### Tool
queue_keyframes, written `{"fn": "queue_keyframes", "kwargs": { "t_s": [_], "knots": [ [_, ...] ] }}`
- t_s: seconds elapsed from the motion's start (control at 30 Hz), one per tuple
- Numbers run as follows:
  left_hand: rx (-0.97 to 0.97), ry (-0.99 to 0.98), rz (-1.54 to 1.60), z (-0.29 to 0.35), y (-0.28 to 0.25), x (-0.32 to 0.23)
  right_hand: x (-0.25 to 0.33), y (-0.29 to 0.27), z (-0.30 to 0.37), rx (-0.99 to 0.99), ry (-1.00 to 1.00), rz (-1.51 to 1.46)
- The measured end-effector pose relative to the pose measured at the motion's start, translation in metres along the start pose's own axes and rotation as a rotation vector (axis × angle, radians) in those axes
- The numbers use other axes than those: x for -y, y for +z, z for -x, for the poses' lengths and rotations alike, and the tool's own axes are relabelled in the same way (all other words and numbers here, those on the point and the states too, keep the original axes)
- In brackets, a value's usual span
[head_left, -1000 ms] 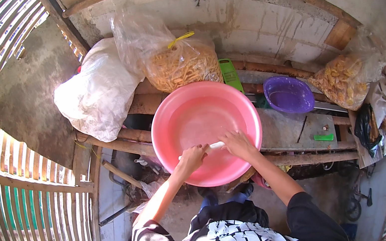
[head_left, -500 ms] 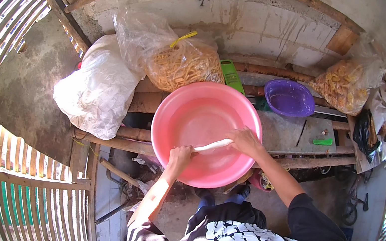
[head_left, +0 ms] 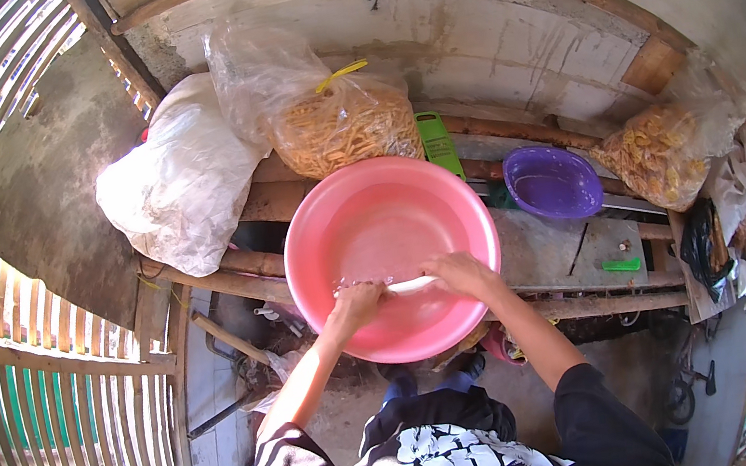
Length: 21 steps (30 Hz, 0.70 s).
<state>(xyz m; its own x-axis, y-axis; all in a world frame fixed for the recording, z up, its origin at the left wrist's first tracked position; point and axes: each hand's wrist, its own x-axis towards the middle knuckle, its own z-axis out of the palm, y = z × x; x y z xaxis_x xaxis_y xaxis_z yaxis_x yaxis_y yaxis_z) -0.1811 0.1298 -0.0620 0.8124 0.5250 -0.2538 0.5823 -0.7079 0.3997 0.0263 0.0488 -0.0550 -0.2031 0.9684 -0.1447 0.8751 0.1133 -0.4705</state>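
A large round pink basin [head_left: 296, 255] stands in front of me, with what looks like clear water inside. Over its near half, both my hands grip a slender white root-like piece [head_left: 411, 285] whose exact kind I cannot make out. Around its left end my left hand [head_left: 358, 305] is closed. The right end is in my closed right hand [head_left: 461, 275]. Only the middle stretch shows between them; my fingers hide most of the rest. Small glints beside my left hand look like water drops or ripples.
Behind the basin lean a white sack [head_left: 179, 181] and a tied clear bag of yellowish sticks [head_left: 346, 125]. A green grater-like tool [head_left: 439, 144] lies beside them. Rightward are a purple basin [head_left: 553, 183], a small green-handled item [head_left: 621, 266] and another snack bag [head_left: 658, 154].
My hands have come closer together along the white piece, so less of it shows. The left hand shifted right and the right hand left. The whole view has drifted slightly.
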Motion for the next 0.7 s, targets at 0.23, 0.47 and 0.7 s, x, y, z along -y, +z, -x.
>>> {"fn": "queue_keyframes", "kwargs": {
  "t_s": [0.23,0.47,0.7],
  "knots": [
    [-0.153,-0.068,-0.052,0.004,-0.001,0.012,0.006,0.0,0.006,-0.065,0.131,0.093],
    [-0.292,-0.017,-0.014,-0.002,0.011,0.0,0.007,0.015,0.001,-0.023,0.171,0.013],
    [-0.184,-0.052,-0.132,0.01,-0.003,0.015,0.012,-0.006,0.0,0.049,0.212,0.074]
  ]
}}
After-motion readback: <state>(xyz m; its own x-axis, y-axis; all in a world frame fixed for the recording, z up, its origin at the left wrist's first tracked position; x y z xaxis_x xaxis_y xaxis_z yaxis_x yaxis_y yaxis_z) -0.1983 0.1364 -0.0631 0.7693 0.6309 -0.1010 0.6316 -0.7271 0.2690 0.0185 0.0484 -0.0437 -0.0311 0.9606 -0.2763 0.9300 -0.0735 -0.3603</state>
